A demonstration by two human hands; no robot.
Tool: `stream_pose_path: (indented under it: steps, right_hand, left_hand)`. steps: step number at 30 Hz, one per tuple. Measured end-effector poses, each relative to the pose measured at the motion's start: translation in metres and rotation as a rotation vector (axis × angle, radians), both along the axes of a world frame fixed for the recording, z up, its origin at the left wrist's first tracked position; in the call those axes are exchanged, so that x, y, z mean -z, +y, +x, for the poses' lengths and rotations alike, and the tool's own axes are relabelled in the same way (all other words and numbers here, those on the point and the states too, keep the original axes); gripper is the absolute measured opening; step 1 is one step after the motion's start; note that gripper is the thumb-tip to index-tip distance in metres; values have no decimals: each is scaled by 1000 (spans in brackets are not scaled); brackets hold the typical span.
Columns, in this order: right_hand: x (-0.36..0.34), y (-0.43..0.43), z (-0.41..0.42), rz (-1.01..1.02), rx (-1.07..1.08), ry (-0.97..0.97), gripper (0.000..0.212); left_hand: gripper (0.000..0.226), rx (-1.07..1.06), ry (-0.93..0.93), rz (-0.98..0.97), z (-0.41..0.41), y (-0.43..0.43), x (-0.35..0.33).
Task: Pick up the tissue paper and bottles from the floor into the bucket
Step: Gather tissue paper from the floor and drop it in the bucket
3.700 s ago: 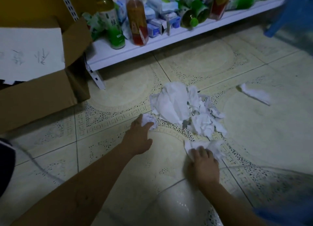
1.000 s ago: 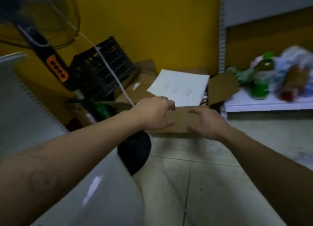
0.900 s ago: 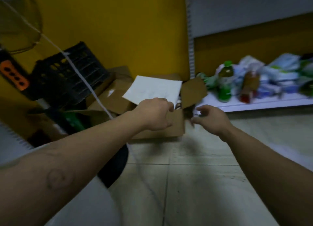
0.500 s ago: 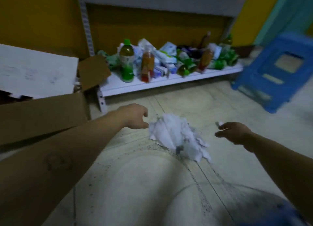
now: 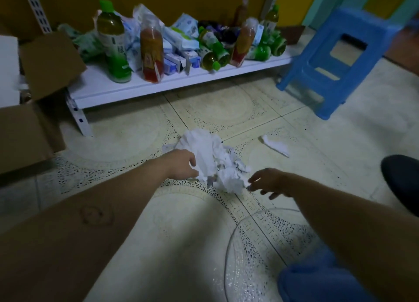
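tissue pile (image 5: pixel 210 159) | mid-floor, between shelf (image 5: pixel 181 79) and bucket (image 5: pixel 235 230); one scrap (image 5: pixel 275 145) lies apart | light, soft, crushable, likely sheds: scoop low from both sides | left hand (image 5: pixel 181 168): fingers curled at pile's left, grip unclear | right hand (image 5: pixel 269 184): fingers spread, at pile's right

A crumpled white tissue pile (image 5: pixel 210 159) lies on the floor between the hands. The left hand (image 5: pixel 181 165) meets its left edge with its fingertips; whether they pinch it cannot be told. The right hand (image 5: pixel 269 181) has spread fingers at the lower right edge. A flat tissue scrap (image 5: pixel 275 145) lies beyond the right hand, apart from the pile. The clear bucket (image 5: pixel 229 245) sits nearer than the right hand, under that forearm. Bottles are well beyond both hands: a green-capped one (image 5: pixel 113 41) and a reddish one (image 5: pixel 151 50) upright, and a green one (image 5: pixel 213 54) on its side.
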State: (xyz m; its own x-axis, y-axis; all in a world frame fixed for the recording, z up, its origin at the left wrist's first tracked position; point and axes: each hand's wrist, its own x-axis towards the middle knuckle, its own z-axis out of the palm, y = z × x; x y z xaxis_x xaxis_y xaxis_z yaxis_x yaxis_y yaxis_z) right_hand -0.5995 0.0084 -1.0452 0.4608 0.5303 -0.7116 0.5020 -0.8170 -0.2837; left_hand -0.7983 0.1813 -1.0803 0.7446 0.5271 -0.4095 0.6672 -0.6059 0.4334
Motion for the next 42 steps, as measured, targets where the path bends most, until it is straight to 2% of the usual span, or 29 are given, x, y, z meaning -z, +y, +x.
stream_pose_path:
  steps: [3, 6, 10, 13, 15, 17, 19, 20, 22, 25, 27, 28, 32, 34, 42]
  right_hand:
    - [32, 20, -16, -49, -160, 24, 52]
    - [53, 34, -21, -43, -280, -2, 58]
    - [70, 40, -22, -84, -380, 4, 58]
    - [77, 39, -21, -55, -323, 15, 56]
    - [77, 40, -18, -36, -253, 53, 46]
    - [72, 43, -10, -36, -189, 35, 39]
    - [67, 43, -2, -4, -92, -13, 43]
    - [66, 44, 1, 28, -47, -43, 45]
    - [62, 43, 8, 92, 31, -93, 45]
    - [54, 45, 13, 153, 119, -118, 34]
    - [47, 47, 11, 156, 131, -74, 30]
    - [42, 47, 9, 153, 136, -30, 31]
    - [28, 44, 2, 44, 78, 116, 30]
    - [23, 42, -6, -9, 28, 117, 29]
    - [-23, 37, -32, 112, -17, 188, 23]
  left_hand:
    - [47, 14, 33, 62, 5, 1, 22]
    - [43, 136, 140, 116, 9, -1, 44]
    - [54, 260, 250, 138, 17, -2, 71]
    - [71, 242, 326, 132, 27, 0, 83]
    - [74, 182, 333, 98, 30, 1, 85]
    - [53, 165, 255, 116, 30, 4, 83]
    - [28, 113, 134, 128, 30, 9, 76]
    - [24, 56, 78, 110, 29, 12, 72]
    - [25, -32, -9, 56, 25, 21, 63]
    - [35, -15, -26, 5, 18, 33, 54]
    - [47, 37, 55, -2, 13, 37, 47]
    - [45, 49, 119, 7, 11, 38, 44]
    - [23, 77, 239, 1, 3, 35, 23]
    - [16, 65, 231, 4, -4, 33, 10]
    - [47, -149, 80, -60, -38, 24, -43]
